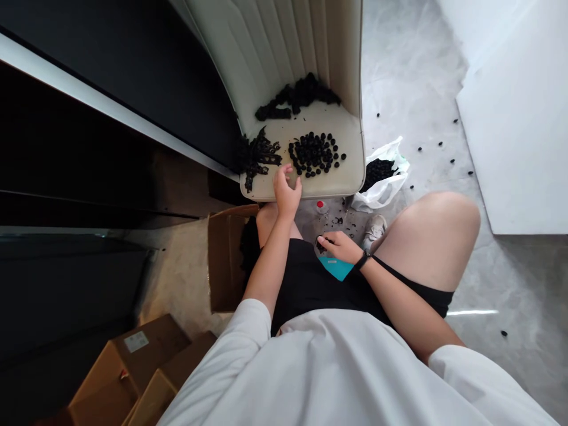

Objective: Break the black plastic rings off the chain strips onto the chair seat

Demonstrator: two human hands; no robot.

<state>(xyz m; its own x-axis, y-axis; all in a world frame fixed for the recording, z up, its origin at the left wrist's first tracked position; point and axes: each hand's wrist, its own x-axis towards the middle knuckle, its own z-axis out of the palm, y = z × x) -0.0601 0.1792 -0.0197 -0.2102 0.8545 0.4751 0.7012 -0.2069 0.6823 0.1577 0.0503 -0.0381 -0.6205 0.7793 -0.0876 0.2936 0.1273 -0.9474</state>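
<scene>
My left hand (pixel 287 190) is over the front edge of a cream chair seat (pixel 323 188), its fingers curved and apart with nothing visible in them. Just beyond it lies a cluster of small round black pieces (pixel 314 151). Left of these sit black lattice-like strips (pixel 261 155), and a heap of dark scraps (pixel 304 94) rests against the backrest. Low above my lap, my right hand (pixel 341 245) is closed on a dark black piece (pixel 320 244), partly hidden by the fingers; its exact kind cannot be made out.
A white plastic bag (pixel 386 192) full of black pieces stands right of the chair. A red cap (pixel 320 204) shows below the seat. An open cardboard box (pixel 226 260) holds dark material by my left leg. More boxes (pixel 146 346) stand lower left. Black bits dot the floor.
</scene>
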